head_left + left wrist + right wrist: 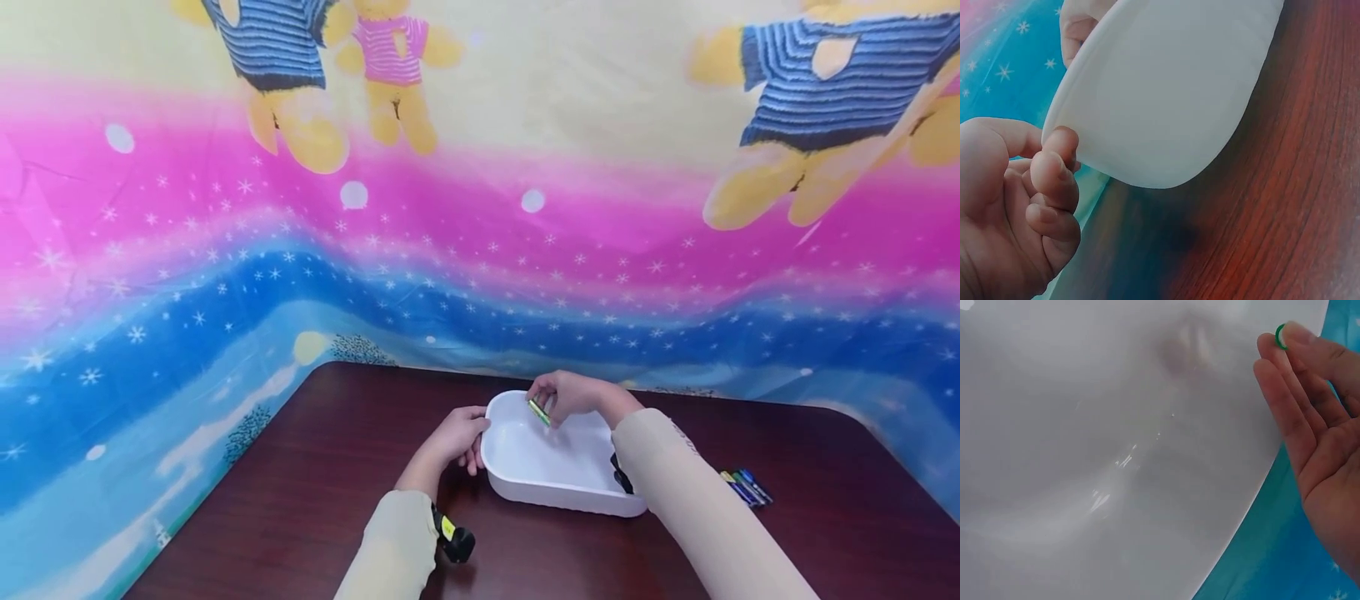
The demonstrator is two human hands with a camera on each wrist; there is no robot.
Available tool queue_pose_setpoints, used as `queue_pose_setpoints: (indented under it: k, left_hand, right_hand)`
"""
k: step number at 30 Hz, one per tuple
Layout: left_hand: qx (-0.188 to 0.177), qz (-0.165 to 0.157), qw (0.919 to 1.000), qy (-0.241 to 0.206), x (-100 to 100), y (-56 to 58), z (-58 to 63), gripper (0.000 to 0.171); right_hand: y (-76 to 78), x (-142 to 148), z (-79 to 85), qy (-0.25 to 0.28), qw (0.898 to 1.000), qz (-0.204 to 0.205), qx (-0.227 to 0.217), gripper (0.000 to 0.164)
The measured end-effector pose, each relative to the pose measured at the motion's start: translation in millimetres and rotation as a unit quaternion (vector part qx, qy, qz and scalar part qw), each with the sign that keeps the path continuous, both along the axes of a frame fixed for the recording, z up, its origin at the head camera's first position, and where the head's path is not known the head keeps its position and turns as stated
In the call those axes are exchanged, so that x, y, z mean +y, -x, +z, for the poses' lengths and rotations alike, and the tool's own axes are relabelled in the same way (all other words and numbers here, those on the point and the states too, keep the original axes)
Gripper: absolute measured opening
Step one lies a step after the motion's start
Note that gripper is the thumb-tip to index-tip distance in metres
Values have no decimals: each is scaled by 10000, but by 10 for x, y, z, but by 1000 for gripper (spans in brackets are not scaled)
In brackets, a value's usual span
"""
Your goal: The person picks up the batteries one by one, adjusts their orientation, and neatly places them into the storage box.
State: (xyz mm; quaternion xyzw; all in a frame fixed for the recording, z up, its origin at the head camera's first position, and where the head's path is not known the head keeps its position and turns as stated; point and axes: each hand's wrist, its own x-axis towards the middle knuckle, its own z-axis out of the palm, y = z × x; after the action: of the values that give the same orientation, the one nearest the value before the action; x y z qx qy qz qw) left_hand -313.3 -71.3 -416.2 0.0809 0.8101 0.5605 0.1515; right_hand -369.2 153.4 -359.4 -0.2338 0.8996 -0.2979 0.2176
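Note:
A white rectangular tray point(562, 495) with rounded corners stands on the dark wooden table. At its left end my left hand point(456, 435) grips the rim between thumb and curled fingers; the left wrist view shows those fingers point(1054, 181) close up at the tray's edge. My right hand point(573, 394) is over the far part of the tray. Between its thumb and fingertips it pinches a slim green battery point(538, 412), tilted above the tray floor. The right wrist view shows only the battery's pale end with a green ring point(1280, 337).
To the right of the tray, several blue and green batteries point(746, 487) lie side by side on the table point(360, 467), partly behind the right sleeve point(697, 492). A patterned cloth point(480, 292) hangs behind the table and down its left side.

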Motion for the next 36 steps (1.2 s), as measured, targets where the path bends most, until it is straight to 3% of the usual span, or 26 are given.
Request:
queue_pose_setpoints:
  k: [10, 14, 18, 23, 29, 32, 36]
  left_hand:
    - [-152, 40, 9997, -210, 19, -17, 12, 43]
    - [-276, 36, 9991, -316, 18, -13, -2, 45]
    - [-312, -93, 9992, -224, 23, -16, 6, 47]
    - [-80, -109, 9991, 391, 51, -3, 31, 44]
    - [124, 556, 9926, 1075, 111, 47, 51, 38]
    - [315, 844, 9853, 1455, 154, 63, 44, 39]
    - [807, 1088, 9669, 2160, 207, 83, 26, 38]
  right_hand:
    - [-20, -149, -44, -627, 9967, 170, 489, 45]
    - [-36, -177, -46, -763, 9958, 124, 480, 42]
    - [-42, -202, -63, -1005, 9929, 128, 618, 40]
    - [-44, -242, -103, -1547, 9834, 190, 931, 42]
    - [-37, -289, -150, -1914, 9735, 363, 1200, 42]
    - [-30, -295, -192, -2007, 9705, 388, 1279, 43]
    - [-37, -319, -235, -2108, 9663, 439, 1410, 45]
